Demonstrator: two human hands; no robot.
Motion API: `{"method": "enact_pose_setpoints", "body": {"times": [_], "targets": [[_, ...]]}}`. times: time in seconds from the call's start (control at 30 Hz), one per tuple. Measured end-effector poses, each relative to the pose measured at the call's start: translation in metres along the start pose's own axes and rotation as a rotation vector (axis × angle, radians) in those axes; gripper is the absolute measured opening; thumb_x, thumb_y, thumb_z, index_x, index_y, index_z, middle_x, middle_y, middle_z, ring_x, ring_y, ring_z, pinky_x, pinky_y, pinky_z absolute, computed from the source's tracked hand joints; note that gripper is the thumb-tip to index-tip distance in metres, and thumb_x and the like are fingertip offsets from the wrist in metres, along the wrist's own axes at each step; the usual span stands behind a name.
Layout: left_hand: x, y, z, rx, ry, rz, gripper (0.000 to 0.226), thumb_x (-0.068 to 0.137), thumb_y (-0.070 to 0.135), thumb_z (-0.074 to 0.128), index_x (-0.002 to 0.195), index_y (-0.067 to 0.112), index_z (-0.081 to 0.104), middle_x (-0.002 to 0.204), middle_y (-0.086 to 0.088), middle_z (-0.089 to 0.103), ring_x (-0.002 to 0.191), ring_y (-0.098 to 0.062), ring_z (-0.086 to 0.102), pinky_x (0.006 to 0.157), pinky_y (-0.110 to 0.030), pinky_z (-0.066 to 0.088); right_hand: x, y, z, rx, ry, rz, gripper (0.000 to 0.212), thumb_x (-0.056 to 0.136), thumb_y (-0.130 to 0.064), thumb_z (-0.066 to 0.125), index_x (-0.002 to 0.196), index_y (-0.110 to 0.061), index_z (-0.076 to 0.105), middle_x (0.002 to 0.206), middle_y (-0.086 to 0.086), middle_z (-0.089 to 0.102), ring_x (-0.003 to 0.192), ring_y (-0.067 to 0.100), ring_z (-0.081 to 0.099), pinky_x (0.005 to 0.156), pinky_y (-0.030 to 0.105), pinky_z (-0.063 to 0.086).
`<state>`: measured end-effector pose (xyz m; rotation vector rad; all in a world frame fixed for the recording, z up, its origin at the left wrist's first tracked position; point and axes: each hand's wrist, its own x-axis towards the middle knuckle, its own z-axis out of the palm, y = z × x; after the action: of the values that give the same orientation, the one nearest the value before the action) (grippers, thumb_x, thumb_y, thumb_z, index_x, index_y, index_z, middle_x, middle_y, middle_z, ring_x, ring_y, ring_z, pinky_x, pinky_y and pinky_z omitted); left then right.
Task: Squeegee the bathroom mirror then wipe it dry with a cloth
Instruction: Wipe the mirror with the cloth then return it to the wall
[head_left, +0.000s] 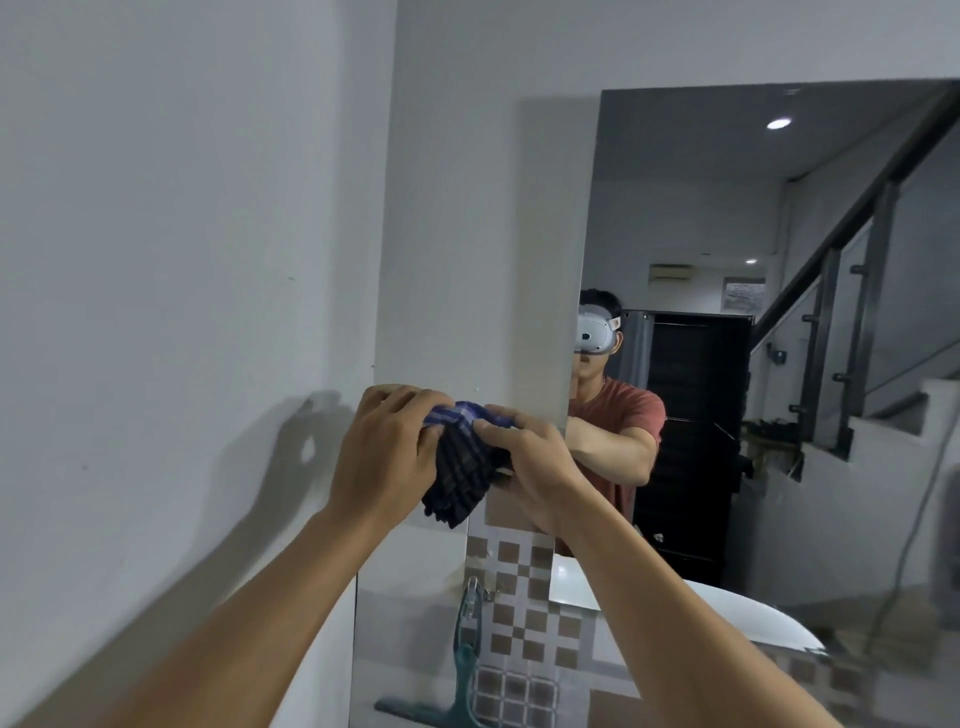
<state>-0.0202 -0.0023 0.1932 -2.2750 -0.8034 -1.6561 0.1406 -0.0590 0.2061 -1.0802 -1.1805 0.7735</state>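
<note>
A dark blue checked cloth (464, 467) is bunched between both hands, in front of the mirror's left edge. My left hand (387, 447) grips its left side with fingers curled over the top. My right hand (532, 462) pinches its right side. The large wall mirror (727, 415) fills the right half of the view and reflects a person in a red shirt with a white headset. A teal squeegee (460, 691) hangs by its handle from a metal hook (472, 592) on the tiled wall below my arms.
A plain white wall (182, 260) takes up the left. Below the mirror runs a band of brown and white checked tiles (519, 623). A white basin rim (753, 618) shows at the lower right. The mirror reflects a staircase and a dark door.
</note>
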Motion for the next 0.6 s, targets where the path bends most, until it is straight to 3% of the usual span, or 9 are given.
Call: {"method": "enact_pose_setpoints", "body": {"times": [0.1,0.2,0.27,0.33,0.4,0.47,0.53,0.6], "targets": [[0.004,0.011,0.0,-0.194,-0.128,-0.066,0.025,0.089,0.009,0.063,0.111,0.021,0.063,0.111,0.003,0.06,0.095,-0.014,0.058,0.08,-0.024,0.049,-0.009,-0.009,-0.017,0.018,0.024,-0.056,0.016,0.097,-0.004,0.062,0.111,-0.003,0.069,0.092,0.012,0.076,0.079,0.02,0.075,0.067,0.028,0.058],[0.011,0.028,0.001,-0.328,-0.27,-0.202,0.045,0.088,0.013,0.067,0.128,0.026,0.053,0.124,0.003,0.05,0.103,-0.011,0.056,0.083,-0.018,0.048,-0.018,-0.018,-0.035,-0.054,0.029,-0.136,0.018,0.096,-0.001,0.061,0.112,-0.004,0.069,0.097,0.014,0.076,0.084,0.023,0.074,0.071,0.027,0.057],[0.019,0.041,0.002,-0.437,-0.375,-0.314,0.061,0.087,0.017,0.069,0.142,0.027,0.044,0.135,0.002,0.05,0.118,-0.017,0.053,0.097,-0.027,0.046,-0.029,-0.027,-0.046,-0.155,0.03,-0.186,0.016,0.096,0.001,0.06,0.105,-0.008,0.071,0.088,0.005,0.077,0.078,0.014,0.074,0.068,0.021,0.057],[0.028,0.052,0.002,-0.592,-0.483,-0.41,0.063,0.09,0.028,0.069,0.147,0.028,0.041,0.137,0.002,0.054,0.124,-0.021,0.053,0.107,-0.041,0.045,-0.04,-0.035,-0.057,-0.227,0.035,-0.228,0.021,0.094,0.004,0.061,0.1,-0.013,0.072,0.081,-0.002,0.076,0.075,0.008,0.073,0.067,0.019,0.057],[0.034,0.06,0.002,-0.651,-0.547,-0.417,0.049,0.093,0.035,0.067,0.139,0.027,0.053,0.125,0.002,0.063,0.115,-0.021,0.06,0.102,-0.041,0.05,-0.05,-0.044,-0.069,-0.278,0.059,-0.255,0.022,0.093,0.005,0.062,0.104,-0.012,0.073,0.086,-0.005,0.074,0.078,0.004,0.073,0.07,0.019,0.058],[0.04,0.067,0.003,-0.602,-0.548,-0.348,0.023,0.093,0.026,0.068,0.116,0.022,0.07,0.103,-0.001,0.072,0.097,-0.021,0.067,0.09,-0.038,0.056,-0.059,-0.052,-0.081,-0.325,0.083,-0.274,0.023,0.092,0.001,0.065,0.112,-0.01,0.071,0.099,-0.002,0.071,0.084,0.005,0.073,0.074,0.022,0.059],[0.046,0.076,0.006,-0.571,-0.565,-0.285,0.007,0.091,0.019,0.07,0.097,0.019,0.074,0.09,-0.005,0.073,0.087,-0.023,0.069,0.082,-0.038,0.057,-0.062,-0.055,-0.095,-0.374,0.123,-0.286,0.025,0.091,-0.005,0.07,0.113,-0.017,0.071,0.113,0.007,0.068,0.093,0.016,0.073,0.081,0.031,0.062],[0.055,0.087,0.01,-0.555,-0.601,-0.234,0.003,0.091,0.019,0.07,0.092,0.021,0.072,0.09,-0.004,0.072,0.086,-0.022,0.067,0.078,-0.035,0.056,-0.068,-0.057,-0.105,-0.437,0.196,-0.297,0.025,0.086,-0.019,0.077,0.108,-0.031,0.072,0.121,0.01,0.065,0.1,0.023,0.072,0.082,0.039,0.063]]}}
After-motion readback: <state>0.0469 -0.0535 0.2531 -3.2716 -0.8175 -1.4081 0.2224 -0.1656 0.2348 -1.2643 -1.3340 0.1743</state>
